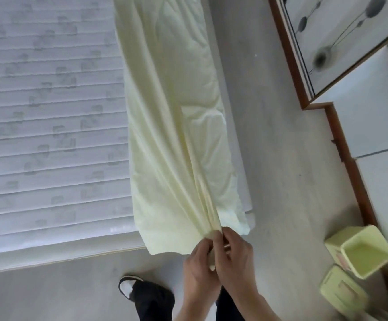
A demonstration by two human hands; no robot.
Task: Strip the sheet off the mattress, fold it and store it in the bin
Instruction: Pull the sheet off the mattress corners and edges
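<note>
- Pale yellow sheet [176, 126] already off the mattress [49, 112], lying as a long folded strip from top centre down to lower centre, along the mattress's right edge.
- Near end gathered at lower centre; left hand [200, 262] and right hand [237, 258] touching, each grip pinched on the bunched end of the sheet.
- Step in hand, by judgement: matching corners before the next fold.
- To do it well: line up edges flush, keep light tension so the strip stays flat, smooth the creases, then carry the end toward the far end for an even half.
- Yellow-green bin [362, 251] open at lower right on the floor [281, 158], its lid [341, 290] just below it.
- No brand or writing readable; mattress pattern and lid label too blurred to tell.
</note>
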